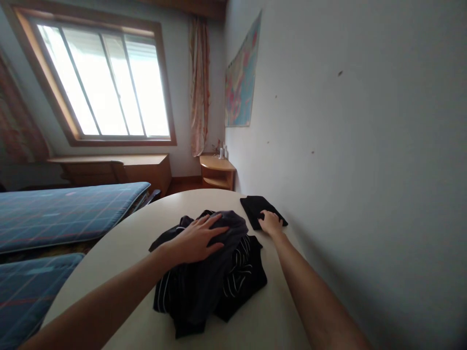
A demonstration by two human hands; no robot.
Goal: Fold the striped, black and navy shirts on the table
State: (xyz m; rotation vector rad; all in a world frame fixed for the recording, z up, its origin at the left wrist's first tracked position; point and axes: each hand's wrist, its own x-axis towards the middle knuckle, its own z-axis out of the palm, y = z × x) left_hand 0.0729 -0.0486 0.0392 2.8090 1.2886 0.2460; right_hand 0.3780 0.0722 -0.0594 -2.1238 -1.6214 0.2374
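A loose heap of dark clothes (204, 291) lies on the white round table (124, 257), with white-striped black cloth showing at its sides. My left hand (197, 238) rests flat on the dark grey garment (233, 226) on top, fingers spread. Farther back to the right, against the wall side, is a neatly folded black garment (253, 206). Over its right part, my right hand (272, 222) has its fingers curled onto the cloth, thumb and forefinger bent toward each other.
A white wall (346, 194) runs close along the table's right side. To the left are blue plaid mattresses (73, 214). A corner shelf (218, 164) holding small items and a low wooden desk (146, 165) stand behind, beneath a bright window (105, 82).
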